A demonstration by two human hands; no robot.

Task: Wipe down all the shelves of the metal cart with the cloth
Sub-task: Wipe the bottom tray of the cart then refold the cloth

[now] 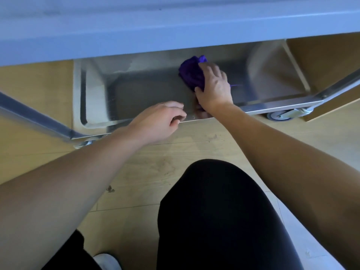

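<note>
Now: right hand [213,88] extended into cart's bottom shelf [148,90], fingers and thumb gripping the bunched purple cloth [191,75] at mid-shelf; left hand [161,121] at the shelf's front rim, fingers loosely curled, empty, maybe touching it.

Bottom shelf [148,94], stainless steel, raised rim: purple cloth [191,75] bunched on surface, right of centre. Castor [280,114] under right front corner, resting on wooden floor [175,162].
</note>
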